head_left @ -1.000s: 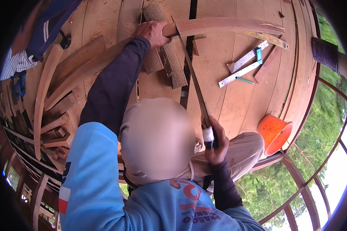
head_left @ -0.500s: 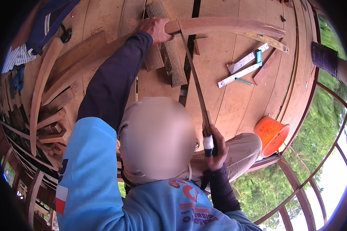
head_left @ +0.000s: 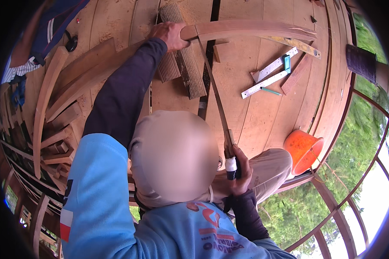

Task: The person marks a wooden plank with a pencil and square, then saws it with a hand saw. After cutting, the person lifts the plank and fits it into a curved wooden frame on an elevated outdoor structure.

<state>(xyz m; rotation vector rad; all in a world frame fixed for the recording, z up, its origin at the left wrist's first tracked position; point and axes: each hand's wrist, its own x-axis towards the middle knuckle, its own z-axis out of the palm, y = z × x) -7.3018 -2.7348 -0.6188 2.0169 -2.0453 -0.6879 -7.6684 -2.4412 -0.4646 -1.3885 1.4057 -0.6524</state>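
My left hand (head_left: 168,36) is closed around a long curved wooden piece (head_left: 250,29), pressing it down over ribbed wooden blocks (head_left: 186,64). A handsaw (head_left: 216,93) has its blade across that curved piece, just right of my left hand. My right hand (head_left: 241,175) grips the saw's handle, which has white and black wrapping, near my bent knee. The blade runs slantwise from the handle up to the wood, and the cut's depth is too small to make out.
Right of the saw lie a metal try square (head_left: 270,77) with a teal part, a yellowed ruler (head_left: 298,44) and a wood offcut (head_left: 297,75). An orange bucket (head_left: 304,151) stands by the platform edge. Curved boards (head_left: 47,101) and offcuts pile up left; another person's arm (head_left: 28,47) shows beyond.
My right hand has drawn the saw slightly back toward me. My left hand keeps its hold on the curved wood, and the whole view has shifted a little.
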